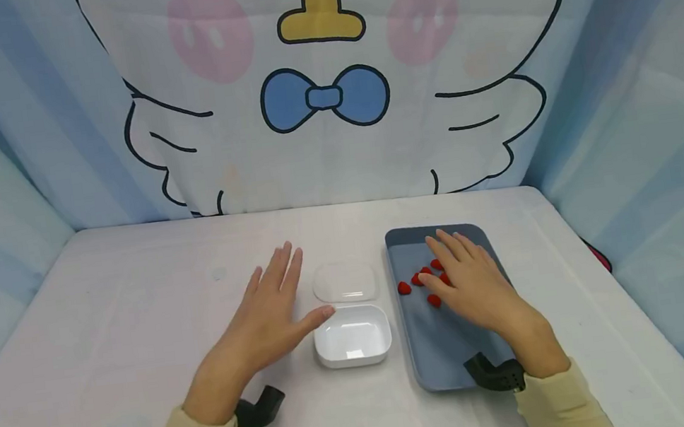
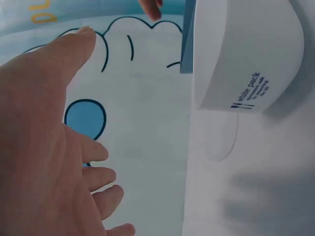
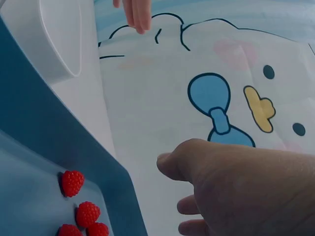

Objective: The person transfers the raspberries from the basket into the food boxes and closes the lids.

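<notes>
My left hand [image 1: 274, 314] hovers with straight, spread fingers at the left of a white rectangular container [image 1: 353, 337], its thumb overlapping the container's back left corner in the head view. Nothing is in its grasp. My right hand [image 1: 475, 282] is held over the blue-grey tray [image 1: 429, 352], fingers extended and holding nothing. Several red raspberries [image 1: 404, 288] lie in the back half of that tray, some partly hidden by the right hand. The right wrist view shows the bumpy surface of one raspberry [image 3: 73, 183]. Inside the white container only its glossy bottom shows.
A clear plastic lid [image 1: 345, 282] lies flat on the white table [image 1: 138, 324] behind the container. Printed lettering marks the container's side [image 2: 251, 91] in the left wrist view. A curtain [image 1: 335, 157] with a cartoon bird hangs along the table's back edge.
</notes>
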Motion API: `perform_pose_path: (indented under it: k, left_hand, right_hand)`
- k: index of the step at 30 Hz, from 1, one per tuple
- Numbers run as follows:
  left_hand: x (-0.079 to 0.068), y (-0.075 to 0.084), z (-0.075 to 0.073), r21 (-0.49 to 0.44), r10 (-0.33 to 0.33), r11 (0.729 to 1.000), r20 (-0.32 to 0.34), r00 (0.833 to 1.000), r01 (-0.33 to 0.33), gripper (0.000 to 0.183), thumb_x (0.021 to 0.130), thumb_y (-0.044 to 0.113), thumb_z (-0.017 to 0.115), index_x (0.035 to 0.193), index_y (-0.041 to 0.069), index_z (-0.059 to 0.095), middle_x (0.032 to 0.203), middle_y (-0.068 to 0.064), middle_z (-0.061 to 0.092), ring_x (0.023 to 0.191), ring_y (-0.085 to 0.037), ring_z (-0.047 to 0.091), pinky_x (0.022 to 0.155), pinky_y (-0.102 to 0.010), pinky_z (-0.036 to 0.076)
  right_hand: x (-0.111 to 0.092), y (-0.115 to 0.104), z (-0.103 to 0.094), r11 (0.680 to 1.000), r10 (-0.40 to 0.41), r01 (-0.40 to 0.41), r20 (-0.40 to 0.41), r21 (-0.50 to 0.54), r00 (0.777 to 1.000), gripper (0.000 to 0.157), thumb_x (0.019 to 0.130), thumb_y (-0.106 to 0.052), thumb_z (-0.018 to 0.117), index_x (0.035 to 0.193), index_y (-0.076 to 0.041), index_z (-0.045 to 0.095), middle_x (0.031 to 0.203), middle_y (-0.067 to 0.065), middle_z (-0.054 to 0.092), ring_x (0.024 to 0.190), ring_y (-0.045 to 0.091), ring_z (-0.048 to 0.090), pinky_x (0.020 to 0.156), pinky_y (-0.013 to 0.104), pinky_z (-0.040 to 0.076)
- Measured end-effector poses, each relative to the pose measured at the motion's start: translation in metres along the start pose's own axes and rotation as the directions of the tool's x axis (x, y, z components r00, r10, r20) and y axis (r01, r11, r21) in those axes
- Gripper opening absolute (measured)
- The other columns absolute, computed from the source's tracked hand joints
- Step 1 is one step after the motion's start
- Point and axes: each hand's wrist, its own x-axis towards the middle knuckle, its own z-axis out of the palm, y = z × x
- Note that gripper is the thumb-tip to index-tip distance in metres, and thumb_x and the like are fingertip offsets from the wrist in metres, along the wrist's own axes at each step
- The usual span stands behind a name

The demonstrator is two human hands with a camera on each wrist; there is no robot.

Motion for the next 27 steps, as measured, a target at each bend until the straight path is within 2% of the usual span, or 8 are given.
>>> perform_pose_path:
  k: [4,6,9,12,15,21,27]
  left_hand:
    - [0.002,0.005,0.004,-0.042,0.06,0.997,0.013,0.998,-0.059,0.097,0.092,0.061,0.057,0.158,0.003,0.015,0.167,-0.015,0.012,0.153,-0.033,0.02,0.123,-0.054,0.019]
    - [0.001,0.007,0.007,-0.06,0.074,0.996,0.021,0.997,-0.072,0.097,0.092,0.059,0.058,0.158,0.003,0.014,0.166,-0.015,0.014,0.152,-0.034,0.023,0.122,-0.053,0.023]
    - [-0.001,0.009,0.012,-0.081,0.086,0.993,0.038,0.996,-0.083,0.095,0.093,0.056,0.06,0.158,0.003,0.015,0.166,-0.015,0.016,0.15,-0.035,0.027,0.121,-0.052,0.027]
    - [-0.004,0.011,0.018,-0.098,0.095,0.991,0.066,0.993,-0.088,0.094,0.093,0.055,0.06,0.158,0.002,0.017,0.166,-0.015,0.017,0.15,-0.035,0.028,0.12,-0.05,0.03]
    - [-0.007,0.013,0.024,-0.102,0.097,0.991,0.096,0.991,-0.087,0.094,0.092,0.056,0.061,0.157,0.001,0.02,0.165,-0.015,0.019,0.149,-0.034,0.029,0.12,-0.048,0.03]
    - [-0.011,0.015,0.034,-0.082,0.084,0.994,0.132,0.988,-0.073,0.104,0.086,0.063,0.065,0.156,-0.001,0.022,0.164,-0.018,0.02,0.15,-0.035,0.027,0.121,-0.048,0.029]
    - [-0.012,0.019,0.042,-0.048,0.029,0.999,0.148,0.989,-0.022,0.113,0.079,0.066,0.07,0.155,-0.003,0.023,0.163,-0.021,0.021,0.152,-0.037,0.02,0.122,-0.051,0.025]
  right_hand:
    - [0.002,-0.002,0.0,0.999,-0.026,0.027,-0.05,0.025,0.998,0.055,0.099,-0.026,0.057,0.145,0.002,0.044,0.152,0.023,0.04,0.139,0.043,0.036,0.113,0.062,0.034]
    - [0.003,-0.002,-0.001,0.998,-0.02,0.024,-0.07,0.056,0.997,0.047,0.098,-0.019,0.058,0.139,0.004,0.05,0.143,0.023,0.048,0.131,0.041,0.045,0.105,0.059,0.044]
    - [0.002,-0.003,-0.001,0.996,-0.012,0.021,-0.099,0.086,0.995,0.035,0.096,-0.01,0.06,0.128,0.005,0.057,0.13,0.022,0.058,0.115,0.037,0.056,0.093,0.051,0.054]
    - [0.001,-0.002,0.0,0.995,-0.02,0.032,-0.127,0.092,0.992,0.024,0.094,-0.004,0.061,0.117,0.005,0.062,0.118,0.02,0.063,0.102,0.033,0.061,0.084,0.047,0.056]
    - [0.0,0.0,0.002,0.993,-0.037,0.053,-0.148,0.105,0.988,0.018,0.093,0.0,0.061,0.109,0.004,0.064,0.11,0.018,0.065,0.096,0.03,0.063,0.081,0.045,0.057]
    - [0.002,0.004,0.006,0.991,-0.049,0.068,-0.152,0.118,0.987,0.018,0.09,0.004,0.06,0.107,0.005,0.066,0.104,0.017,0.067,0.092,0.028,0.063,0.08,0.044,0.057]
    - [0.004,0.006,0.008,0.992,-0.07,0.084,-0.144,0.095,0.987,0.02,0.088,0.005,0.062,0.107,0.004,0.066,0.101,0.016,0.068,0.088,0.025,0.062,0.077,0.041,0.057]
